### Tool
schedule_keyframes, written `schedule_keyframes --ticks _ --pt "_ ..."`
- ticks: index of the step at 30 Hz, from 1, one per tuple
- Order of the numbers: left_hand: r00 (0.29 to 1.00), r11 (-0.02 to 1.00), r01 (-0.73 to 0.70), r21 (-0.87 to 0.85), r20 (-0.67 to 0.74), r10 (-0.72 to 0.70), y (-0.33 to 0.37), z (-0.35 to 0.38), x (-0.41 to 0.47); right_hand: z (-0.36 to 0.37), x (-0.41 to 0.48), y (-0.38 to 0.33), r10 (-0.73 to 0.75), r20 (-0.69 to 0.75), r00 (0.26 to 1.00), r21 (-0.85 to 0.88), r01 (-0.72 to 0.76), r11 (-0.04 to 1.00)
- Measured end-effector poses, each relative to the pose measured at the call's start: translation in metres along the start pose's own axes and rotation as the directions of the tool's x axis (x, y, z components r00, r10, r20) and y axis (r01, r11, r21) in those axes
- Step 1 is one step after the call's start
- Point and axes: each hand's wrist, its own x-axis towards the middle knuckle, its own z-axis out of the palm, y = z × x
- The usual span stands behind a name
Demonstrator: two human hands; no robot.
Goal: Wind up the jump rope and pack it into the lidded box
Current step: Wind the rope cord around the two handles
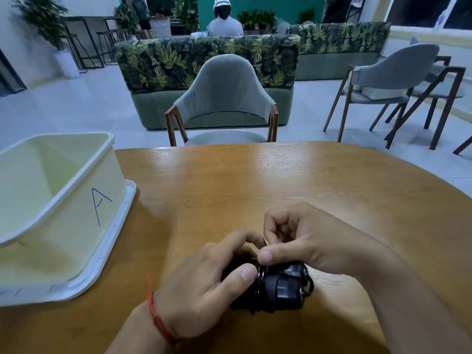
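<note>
Both hands closed on the black jump rope [278, 287], a wound bundle low over the near edge of the counter [281, 180]. The left hand [204, 284] had its grip pressed around the bundle's left side, thumb on top. The right hand [301, 241] pinched the rope's top between thumb and curled fingers. A red string [157, 316] circled the left wrist. Well apart to the left stood the open cream box [84, 213], marked "A", resting on its white lid [112, 249].
</note>
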Motion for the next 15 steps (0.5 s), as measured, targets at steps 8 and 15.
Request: schedule_keyframes --ticks 8,15 --pt "0.970 0.897 -0.008 -0.442 -0.220 -0.100 -0.002 0.006 0.005 0.041 0.015 -0.001 0.063 -0.183 0.981 0.372 0.010 0.928" --pt "0.788 0.836 -0.009 -0.549 -0.519 -0.333 -0.004 -0.003 0.012 0.074 0.015 -0.007 0.113 -0.360 0.926 0.385 0.037 0.922"
